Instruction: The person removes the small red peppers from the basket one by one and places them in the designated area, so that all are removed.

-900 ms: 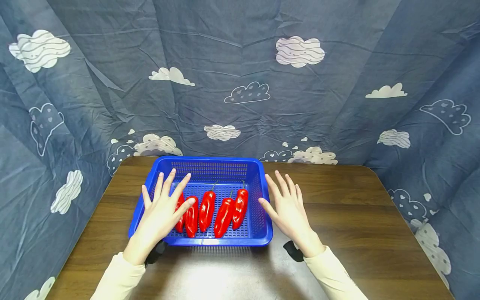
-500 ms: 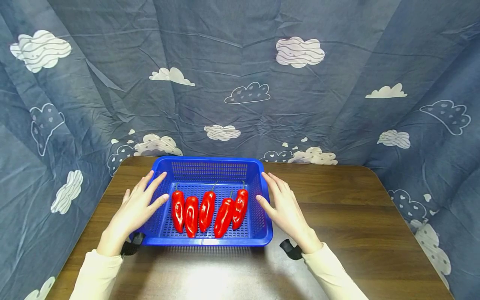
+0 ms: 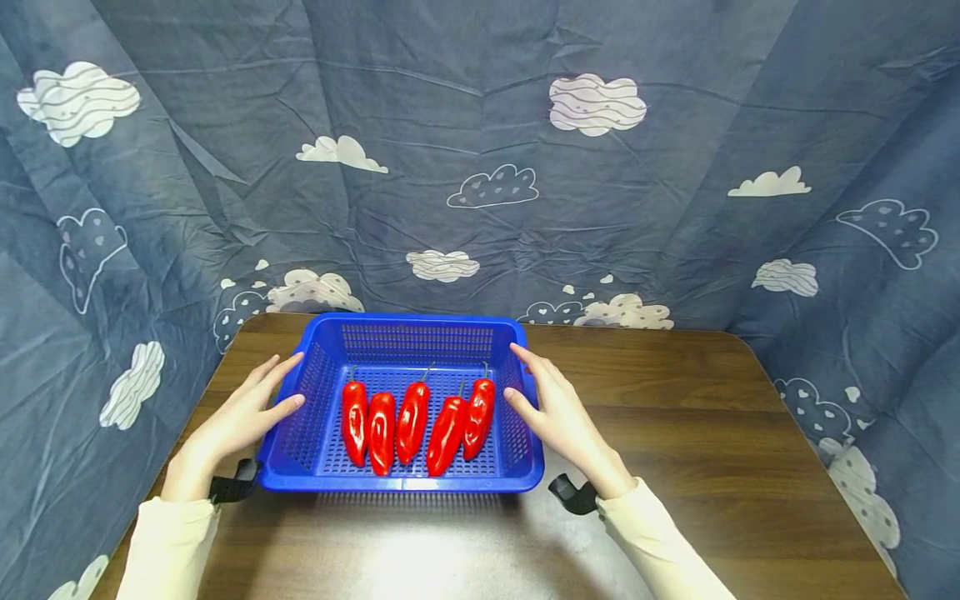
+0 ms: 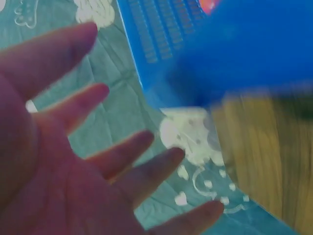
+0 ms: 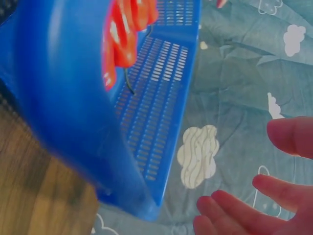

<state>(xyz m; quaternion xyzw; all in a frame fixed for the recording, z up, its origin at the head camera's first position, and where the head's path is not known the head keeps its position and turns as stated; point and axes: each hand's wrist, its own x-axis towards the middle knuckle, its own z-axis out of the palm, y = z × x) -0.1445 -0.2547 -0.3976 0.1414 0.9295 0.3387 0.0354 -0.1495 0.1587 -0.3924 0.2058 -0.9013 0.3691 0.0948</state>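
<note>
A blue plastic basket [image 3: 405, 483] with slotted walls sits on the wooden table, holding several red peppers [image 3: 412, 423] laid side by side with green stems. My left hand [image 3: 242, 415] is at the basket's left side, fingers spread and fingertips right by the left rim. On the opposite side my right hand [image 3: 558, 412] has its thumb and fingers over the right rim. Both hands hold nothing. In the left wrist view the left palm [image 4: 63, 191] shows with fingers apart. The right wrist view has the right fingers [image 5: 239, 210] extended beside the basket wall [image 5: 151, 127].
A dark blue curtain [image 3: 480, 108] with white cloud prints hangs behind and around the table [image 3: 660, 433]. A black wrist camera mount [image 3: 236, 482] sits below the left wrist, and another mount [image 3: 573, 493] is below the right one.
My left hand has moved left from over the peppers to the basket's left rim, uncovering the leftmost peppers. My right hand has shifted slightly left onto the right rim. The basket stays put.
</note>
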